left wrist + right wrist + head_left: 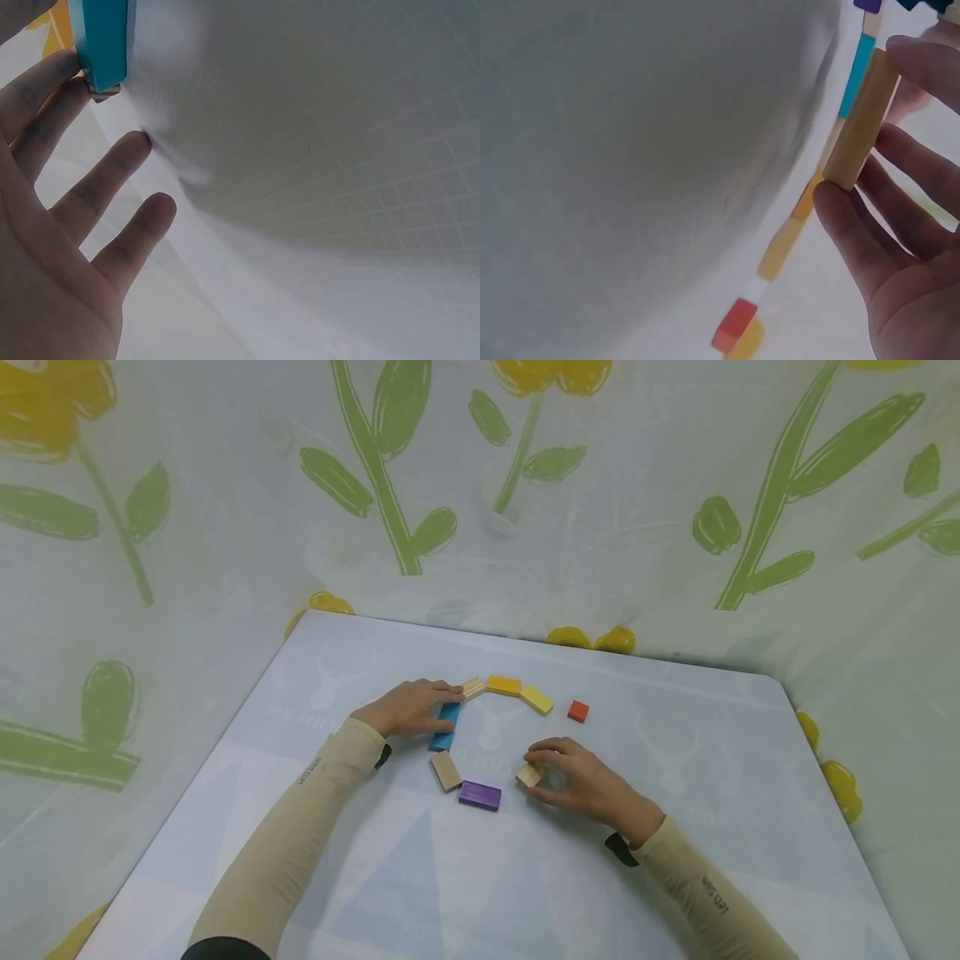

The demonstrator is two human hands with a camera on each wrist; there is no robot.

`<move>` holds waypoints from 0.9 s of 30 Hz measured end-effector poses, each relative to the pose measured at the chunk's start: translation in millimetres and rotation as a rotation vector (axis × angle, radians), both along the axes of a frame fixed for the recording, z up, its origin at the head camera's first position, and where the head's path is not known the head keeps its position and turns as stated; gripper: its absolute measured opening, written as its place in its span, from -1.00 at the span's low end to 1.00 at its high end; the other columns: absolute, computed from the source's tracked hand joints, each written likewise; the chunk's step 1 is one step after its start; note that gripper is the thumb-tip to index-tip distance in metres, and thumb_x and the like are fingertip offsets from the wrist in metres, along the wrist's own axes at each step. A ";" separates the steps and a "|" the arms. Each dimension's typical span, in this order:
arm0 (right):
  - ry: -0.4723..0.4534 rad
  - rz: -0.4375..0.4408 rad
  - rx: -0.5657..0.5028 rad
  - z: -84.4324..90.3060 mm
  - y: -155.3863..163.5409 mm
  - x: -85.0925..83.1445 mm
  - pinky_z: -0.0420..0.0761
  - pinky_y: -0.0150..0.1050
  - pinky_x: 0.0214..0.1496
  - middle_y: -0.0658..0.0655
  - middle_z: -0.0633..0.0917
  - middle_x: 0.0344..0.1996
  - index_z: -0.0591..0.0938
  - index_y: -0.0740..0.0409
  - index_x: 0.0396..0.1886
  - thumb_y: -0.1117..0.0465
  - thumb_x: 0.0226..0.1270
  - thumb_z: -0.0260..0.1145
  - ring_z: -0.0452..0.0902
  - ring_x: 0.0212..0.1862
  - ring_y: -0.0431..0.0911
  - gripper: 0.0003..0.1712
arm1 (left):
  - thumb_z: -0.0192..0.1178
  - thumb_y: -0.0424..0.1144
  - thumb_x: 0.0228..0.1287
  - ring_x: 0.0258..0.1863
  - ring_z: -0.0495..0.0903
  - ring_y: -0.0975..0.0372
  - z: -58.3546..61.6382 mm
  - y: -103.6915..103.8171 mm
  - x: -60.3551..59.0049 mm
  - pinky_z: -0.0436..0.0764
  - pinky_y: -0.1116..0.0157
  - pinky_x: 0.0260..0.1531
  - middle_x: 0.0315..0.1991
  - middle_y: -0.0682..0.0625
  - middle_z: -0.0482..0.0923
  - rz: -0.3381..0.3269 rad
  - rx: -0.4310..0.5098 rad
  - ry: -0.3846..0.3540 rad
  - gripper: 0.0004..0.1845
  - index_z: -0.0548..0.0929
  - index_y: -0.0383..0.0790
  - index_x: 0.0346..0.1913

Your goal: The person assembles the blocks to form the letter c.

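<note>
My left hand [412,706] rests over the blue block [446,727], fingers fairly straight and thumb across its side. Its fingertips reach the near end of a striped pale wooden block [473,688]; the left wrist view shows two fingers [64,71] right at the end of the blue block, the others spread. My right hand [581,777] holds a plain wooden block [531,774] by its ends between thumb and fingers. In the right wrist view this wooden block [861,120] spans the grip lengthwise.
An open curve of blocks lies on the white table [637,893]: orange [503,686], yellow [537,700], plain wood [446,771] and purple [480,796] besides the blue and striped ones. A small red block [578,711] lies apart at the right. Flower-patterned cloth hangs behind.
</note>
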State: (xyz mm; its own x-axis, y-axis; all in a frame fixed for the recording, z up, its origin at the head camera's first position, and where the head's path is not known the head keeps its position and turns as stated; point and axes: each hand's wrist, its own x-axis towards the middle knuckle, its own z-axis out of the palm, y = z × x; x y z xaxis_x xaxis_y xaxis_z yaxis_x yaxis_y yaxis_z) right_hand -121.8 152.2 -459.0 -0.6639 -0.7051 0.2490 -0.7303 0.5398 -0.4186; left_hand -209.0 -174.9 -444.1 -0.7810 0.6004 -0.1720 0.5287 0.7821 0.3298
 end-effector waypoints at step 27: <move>-0.002 0.030 0.065 -3.5 -8.2 11.9 0.54 -0.27 0.01 -0.04 0.56 -0.04 0.63 -0.01 -0.07 0.01 0.07 0.44 0.41 0.03 -0.22 -0.59 | 0.14 0.12 0.23 0.32 0.22 0.07 0.4 1.8 -0.7 0.23 0.03 0.27 0.37 0.10 0.21 0.006 -0.024 -0.007 -0.36 0.32 0.06 0.36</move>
State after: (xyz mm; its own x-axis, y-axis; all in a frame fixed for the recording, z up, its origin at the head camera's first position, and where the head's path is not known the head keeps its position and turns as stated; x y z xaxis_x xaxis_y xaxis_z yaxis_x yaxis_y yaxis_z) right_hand -110.0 144.1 -462.5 -0.6426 -0.7395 0.2003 -0.7457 0.5438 -0.3850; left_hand -209.7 -173.0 -443.7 -0.7835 0.5911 -0.1915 0.5213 0.7931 0.3149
